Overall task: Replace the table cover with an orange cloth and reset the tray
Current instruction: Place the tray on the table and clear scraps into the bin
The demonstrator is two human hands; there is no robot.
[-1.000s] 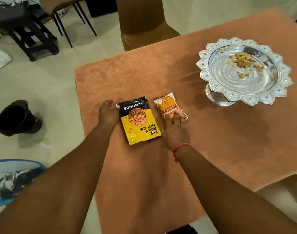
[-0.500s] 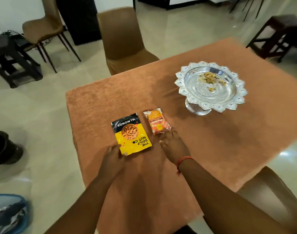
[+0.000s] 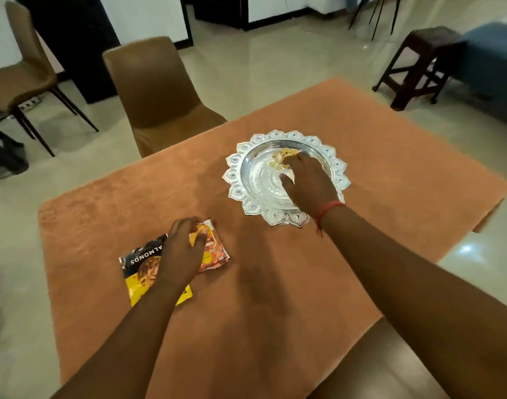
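Note:
An orange cloth [image 3: 275, 298] covers the table. On it stands a silver footed tray [image 3: 235, 177] with a scalloped rim, holding a few loose nuts [image 3: 281, 159] at its far side. My right hand [image 3: 307, 182] lies inside the tray, thumb spread, fingertips touching the nuts. Near the table's left side lie a black-and-yellow almonds packet [image 3: 140, 269] and a small orange snack packet [image 3: 215, 251], side by side. My left hand [image 3: 183, 249] is over both, its thumb and fingers pinching the top of the orange packet.
A brown chair [image 3: 154, 90] stands at the table's far side, a second one [image 3: 21, 73] at the back left. A dark wooden stool [image 3: 419, 61] and blue furniture [image 3: 491, 67] are at the back right. Another brown seat [image 3: 390, 364] is at the near right corner.
My right hand has left the orange packet and moved up into the tray onto the nuts. My left hand has shifted right from the almonds packet onto the orange packet. The view has tilted up.

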